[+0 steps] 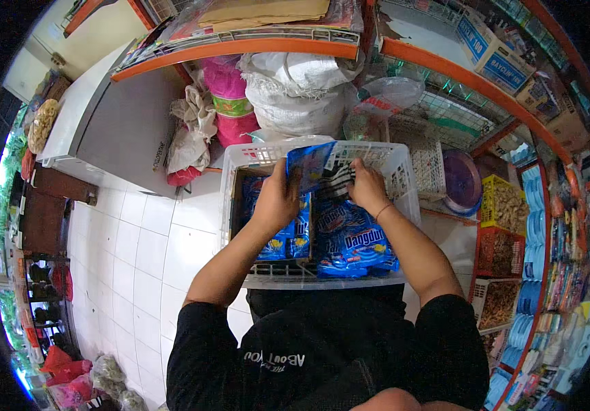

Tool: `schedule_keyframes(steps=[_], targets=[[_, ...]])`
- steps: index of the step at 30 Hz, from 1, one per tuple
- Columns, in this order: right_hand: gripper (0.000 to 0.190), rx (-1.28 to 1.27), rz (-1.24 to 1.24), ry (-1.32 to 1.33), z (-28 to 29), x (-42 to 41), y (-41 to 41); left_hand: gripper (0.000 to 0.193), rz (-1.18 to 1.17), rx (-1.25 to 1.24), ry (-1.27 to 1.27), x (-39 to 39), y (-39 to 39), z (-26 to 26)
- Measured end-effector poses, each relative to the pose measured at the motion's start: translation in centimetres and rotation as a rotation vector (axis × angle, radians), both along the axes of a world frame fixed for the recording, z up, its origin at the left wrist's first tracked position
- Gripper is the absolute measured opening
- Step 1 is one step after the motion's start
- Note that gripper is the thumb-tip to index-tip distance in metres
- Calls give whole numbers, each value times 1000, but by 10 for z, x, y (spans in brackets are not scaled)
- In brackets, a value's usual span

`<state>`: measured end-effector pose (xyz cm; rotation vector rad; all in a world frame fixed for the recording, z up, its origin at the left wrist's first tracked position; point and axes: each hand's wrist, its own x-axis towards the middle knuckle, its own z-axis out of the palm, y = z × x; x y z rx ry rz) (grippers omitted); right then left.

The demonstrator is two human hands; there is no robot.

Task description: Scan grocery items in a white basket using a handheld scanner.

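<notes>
My left hand (278, 199) grips a blue plastic packet (309, 163), held tilted above a translucent plastic crate (274, 282). Close beside it, my right hand (369, 188) pinches a black-and-white striped item (340, 183), perhaps cloth; its far side is hidden behind the packet. Inside the crate, on the left, stands an open cardboard box (236, 203) with blue packets (300, 234) in it. More blue packets (359, 246) bearing writing lie loose in a pile on the crate's right side.
Behind the crate, a white woven sack (297, 103) and a pink sack (230, 97) sit beneath an orange-edged wire shelf (243, 54). A grey-white cabinet (125, 118) stands left on the tiled floor (138, 246). Rightward are a purple basin (460, 180) and a yellow crate (503, 203).
</notes>
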<state>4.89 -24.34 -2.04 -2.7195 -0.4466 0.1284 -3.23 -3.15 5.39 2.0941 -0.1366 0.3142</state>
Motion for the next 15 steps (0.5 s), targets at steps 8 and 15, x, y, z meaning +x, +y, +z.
schedule_keyframes(steps=[8, 15], targets=[[29, 656, -23, -369, 56, -18, 6, 32, 165, 110, 145, 1, 8, 10], [34, 1069, 97, -355, 69, -56, 39, 40, 5, 24, -218, -1, -7, -22]])
